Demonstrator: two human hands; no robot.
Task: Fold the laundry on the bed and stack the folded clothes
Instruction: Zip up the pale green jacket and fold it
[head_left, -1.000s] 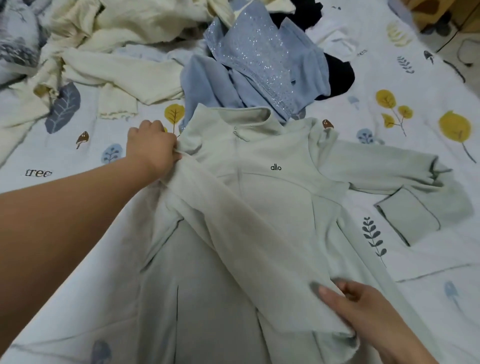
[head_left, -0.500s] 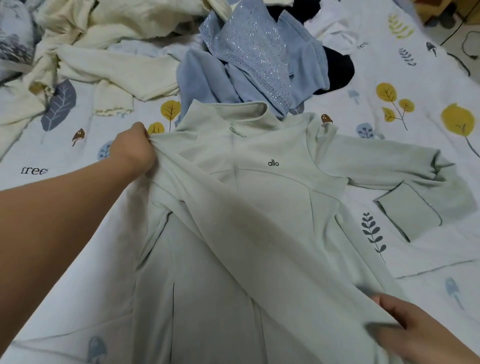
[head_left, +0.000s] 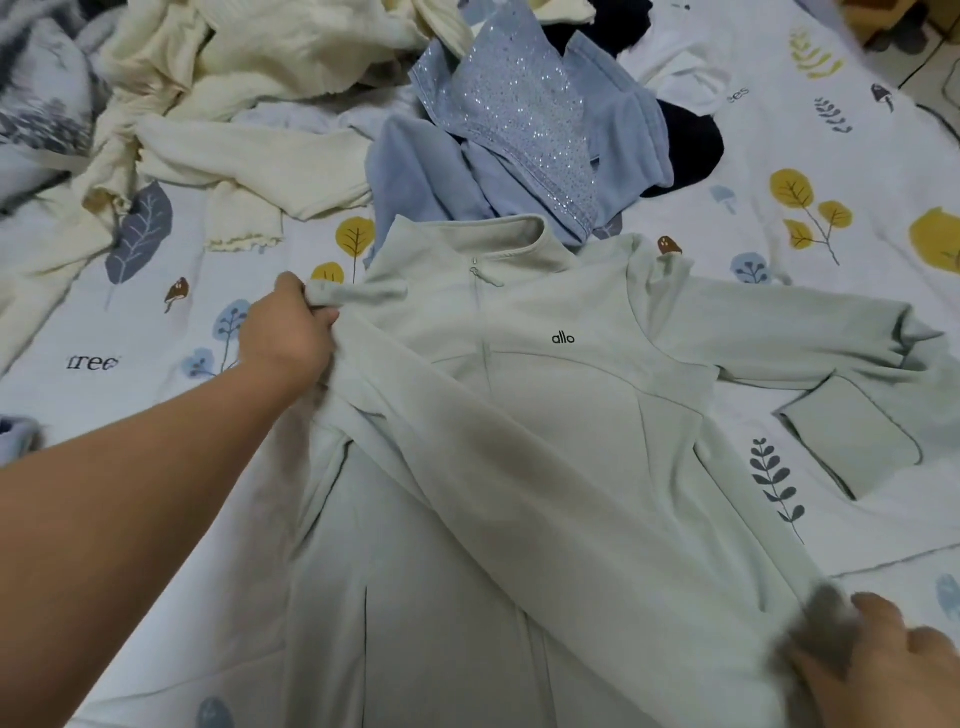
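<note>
- Jacket (head_left: 545, 415), pale green w/ zip front and small "allo" logo on the chest, lies front-up on the bed (head_left: 93, 332), collar pointing away from the camera.
- Nearest: right hand (head_left: 878, 670) at the bottom right corner, on the end of the sleeve (head_left: 519, 493) that's pulled diagonally across the jacket body. It's motion-blurred, so can't tell if the fingers (head_left: 872, 608) are pinching the cuff or just resting on it.
- Left arm comes in from the lower left; left hand (head_left: 285, 332) is at the jacket's shoulder, fingers curled round a bunch of fabric there, def gripping it.
- Other sleeve (head_left: 810, 332) is out to the right, bent back so its cuff lies flat on the sheet.
- Bed sheet is white w/ yellow and blue leaf/tree prints and the word "tree".
- Farther back, touching the collar: blue fleece top (head_left: 415, 176) w/ a sparkly blue piece (head_left: 514, 114) draped over it.
- Left of that: heap of cream clothes (head_left: 249, 104), unfolded, one ruffled cuff hanging toward the camera.
- Behind the blue stuff: something dark navy/black (head_left: 691, 145), and a white item (head_left: 680, 67) next to it.
</note>
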